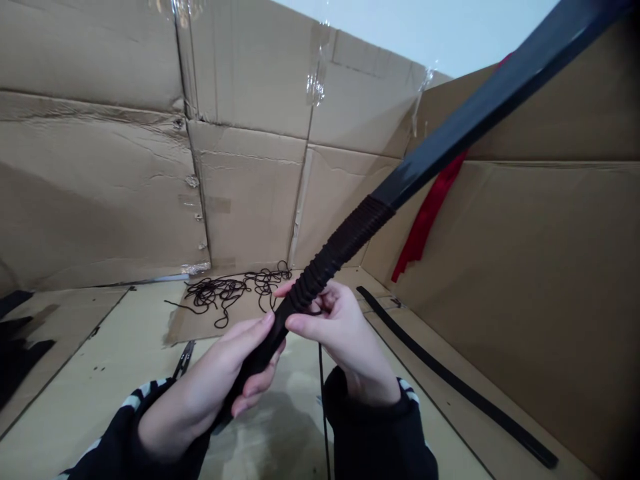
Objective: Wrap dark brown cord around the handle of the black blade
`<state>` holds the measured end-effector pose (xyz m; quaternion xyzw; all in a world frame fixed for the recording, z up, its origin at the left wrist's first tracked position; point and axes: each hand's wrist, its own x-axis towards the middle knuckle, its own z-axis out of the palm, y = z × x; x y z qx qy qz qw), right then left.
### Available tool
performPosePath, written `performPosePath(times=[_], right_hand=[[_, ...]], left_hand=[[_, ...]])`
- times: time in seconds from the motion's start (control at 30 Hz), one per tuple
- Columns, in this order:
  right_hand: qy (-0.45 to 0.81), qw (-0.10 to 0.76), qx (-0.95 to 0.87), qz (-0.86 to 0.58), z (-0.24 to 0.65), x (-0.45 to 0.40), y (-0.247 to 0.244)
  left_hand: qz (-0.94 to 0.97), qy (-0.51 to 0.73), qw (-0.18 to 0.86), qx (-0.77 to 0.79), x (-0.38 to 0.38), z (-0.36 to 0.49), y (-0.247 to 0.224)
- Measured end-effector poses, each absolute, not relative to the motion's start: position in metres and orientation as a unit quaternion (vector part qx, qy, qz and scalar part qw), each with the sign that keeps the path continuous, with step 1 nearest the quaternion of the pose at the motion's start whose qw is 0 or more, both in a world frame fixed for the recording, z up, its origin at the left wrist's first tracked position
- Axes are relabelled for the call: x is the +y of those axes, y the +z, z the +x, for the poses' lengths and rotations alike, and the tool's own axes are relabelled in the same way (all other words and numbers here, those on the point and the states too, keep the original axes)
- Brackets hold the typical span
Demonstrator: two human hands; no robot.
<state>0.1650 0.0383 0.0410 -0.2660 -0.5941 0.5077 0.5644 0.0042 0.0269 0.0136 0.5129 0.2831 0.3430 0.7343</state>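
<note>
A long dark sword-like piece (450, 137) runs diagonally from the lower middle to the upper right. Dark cord (345, 240) is wound round its handle, tight near the blade and in looser ridges lower down. My left hand (245, 363) is wrapped round the bare lower end of the handle. Right at the lowest windings, my right hand (333, 317) has its thumb and fingers closed on the cord; some fingers are hidden behind the handle. A strand of cord (323, 400) hangs down between my forearms.
Tangled cord (220, 290) lies on a cardboard piece at the back. A curved black strip (450, 377) lies on the right. Near my left forearm is a dark metal tool (185, 357). Red cloth (430, 213) hangs by the right cardboard wall (545, 287). Dark items (20, 353) sit far left.
</note>
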Motion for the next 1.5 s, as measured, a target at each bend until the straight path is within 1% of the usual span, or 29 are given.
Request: performPosePath(times=[0.13,0.3,0.43,0.63,0.83,0.97,1.03,1.1,1.17,1.27,1.33,1.4,1.5], right_hand=[[0.484,0.574,-0.608,-0.259,0.165,0.040,0.039],[0.401,0.655,-0.585,-0.260,0.163,0.039,0.034],[0.375,0.688,-0.571,-0.245,0.166,0.037,0.031],[0.335,0.713,-0.572,-0.231,0.175,0.034,0.030],[0.341,0.706,-0.572,-0.238,0.174,0.034,0.031],[0.382,0.681,-0.587,-0.213,0.172,0.034,0.032],[0.432,0.646,-0.597,-0.197,0.170,0.033,0.033],[0.502,0.591,-0.606,-0.178,0.167,0.032,0.034],[0.544,0.542,-0.613,-0.184,0.164,0.032,0.035],[0.548,0.514,-0.626,-0.209,0.160,0.035,0.033],[0.563,0.506,-0.622,-0.200,0.158,0.037,0.030],[0.596,0.478,-0.621,-0.175,0.156,0.040,0.027],[0.629,0.433,-0.628,-0.152,0.152,0.042,0.026]], left_hand=[[0.531,0.347,0.713,0.297,0.026,0.004,0.015],[0.565,0.334,0.694,0.296,0.027,0.002,0.017],[0.579,0.324,0.681,0.308,0.029,0.001,0.015],[0.597,0.303,0.672,0.318,0.028,0.000,0.016],[0.610,0.297,0.666,0.309,0.031,-0.001,0.014],[0.635,0.317,0.643,0.289,0.028,0.003,0.014],[0.626,0.339,0.649,0.269,0.028,0.006,0.013],[0.602,0.372,0.669,0.227,0.028,0.007,0.009],[0.568,0.386,0.702,0.186,0.030,0.005,0.005],[0.521,0.335,0.771,0.148,0.029,0.000,0.004],[0.508,0.324,0.785,0.145,0.026,-0.002,0.008],[0.505,0.368,0.758,0.185,0.021,-0.001,0.014],[0.499,0.455,0.676,0.295,0.017,0.005,0.021]])
